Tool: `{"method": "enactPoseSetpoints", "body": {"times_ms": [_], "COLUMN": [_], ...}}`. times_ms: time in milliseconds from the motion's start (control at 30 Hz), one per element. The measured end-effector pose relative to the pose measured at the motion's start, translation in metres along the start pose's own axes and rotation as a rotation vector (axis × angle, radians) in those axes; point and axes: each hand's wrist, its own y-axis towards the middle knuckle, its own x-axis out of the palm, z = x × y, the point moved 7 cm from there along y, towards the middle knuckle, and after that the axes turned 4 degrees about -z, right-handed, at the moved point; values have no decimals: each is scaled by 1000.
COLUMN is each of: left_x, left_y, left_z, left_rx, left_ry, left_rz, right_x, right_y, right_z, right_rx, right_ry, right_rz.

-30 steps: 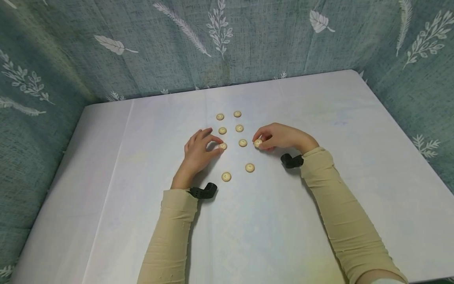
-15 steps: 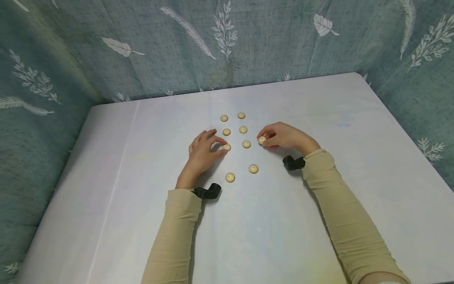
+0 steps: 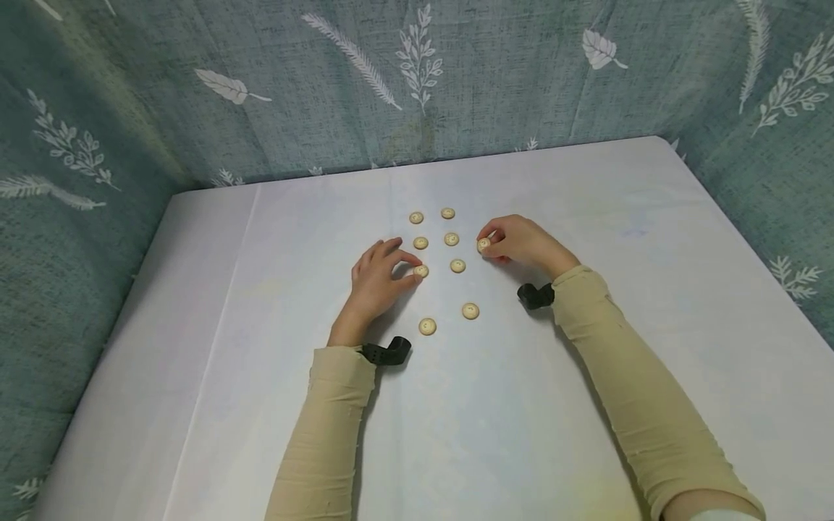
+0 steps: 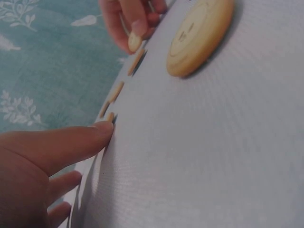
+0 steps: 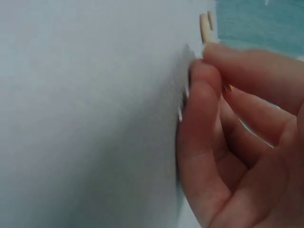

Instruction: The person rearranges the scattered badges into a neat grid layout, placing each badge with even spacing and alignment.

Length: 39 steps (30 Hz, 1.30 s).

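Note:
Several round, cream-coloured buttons lie on the white table in two loose columns. With thumb and index finger, my left hand [image 3: 378, 284] pinches one button [image 3: 422, 270] of the left column, low at the tabletop. To the right of the columns, my right hand [image 3: 524, 242] holds another button [image 3: 483, 245] between its thumb and fingers, its face tilted towards me. That held button [image 4: 135, 42] also shows in the left wrist view. In the right wrist view the fingers mostly hide it. Nearest the front are two buttons, one left [image 3: 427, 326] and one right [image 3: 470, 311].
The white table [image 3: 215, 405] is edged at the back and sides by a green curtain [image 3: 365, 137] with a leaf print. Black wrist cameras [image 3: 387, 352] sit at both wrists, close over the tabletop.
My right hand has carried its button away from me, towards the far part of the table. My left hand stays at its button. The head view has shifted slightly.

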Motion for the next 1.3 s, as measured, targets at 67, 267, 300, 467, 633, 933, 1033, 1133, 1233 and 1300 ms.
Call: {"method": "enactPoseSetpoints", "body": {"times_ms": [67,267,300,467,633,933,1033,1133,1233,1300], "left_x": [1,6,6,5,3,1,1,2,1,0], "left_y": [0,-1,-1,-2,-3,0,-1,-1,-1,-1], "left_z": [-1,-4,-4,-3,-2,-2,-3,-3,-3,-2], "left_rx": [-6,-23,-23,-20,-13,-12,-11,-11,-9,-5], "left_ry": [3,-7,-10,-9,-4,-5,1,9,10,10], "left_rz": [-1,-4,-2,8,11,15,15,13,17,19], "right_x": [-2,-8,-9,-15,-21,-29,-30,-31,-33,-33], "right_y": [4,15,16,25,32,45,49,51,54,55], "right_z": [1,2,2,1,1,0,-2,-2,-3,-3], "right_rx": [7,34,39,52,43,49,60,68,71,74], "right_ry": [-3,-6,-6,-17,-28,-41,-48,-49,-59,-68], "right_rz": [12,36,42,63,98,121,114,123,134,135]}}
